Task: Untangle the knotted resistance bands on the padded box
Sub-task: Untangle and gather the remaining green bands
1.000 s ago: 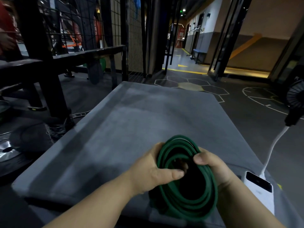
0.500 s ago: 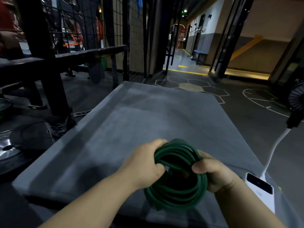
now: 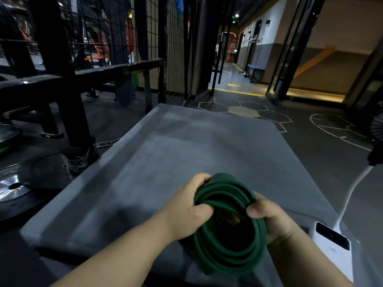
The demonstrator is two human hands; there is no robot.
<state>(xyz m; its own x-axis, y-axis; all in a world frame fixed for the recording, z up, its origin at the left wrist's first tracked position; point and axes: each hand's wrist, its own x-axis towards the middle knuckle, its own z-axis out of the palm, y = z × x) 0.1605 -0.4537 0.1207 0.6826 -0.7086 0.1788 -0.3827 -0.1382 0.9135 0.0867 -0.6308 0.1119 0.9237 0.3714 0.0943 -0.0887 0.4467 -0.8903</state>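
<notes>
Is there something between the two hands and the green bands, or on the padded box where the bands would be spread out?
Nothing visible. The left hand and right hand both grip the green bands. On the padded box, a white device with its cable lies at the near right edge, beside the coil.

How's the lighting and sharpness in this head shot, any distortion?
Head view: dim, brightest on the far wall; the grey padded box shows a soft shadow beside the left hand; coiled green rubber resistance bands fairly sharp; wide-angle bending at edges.
</notes>
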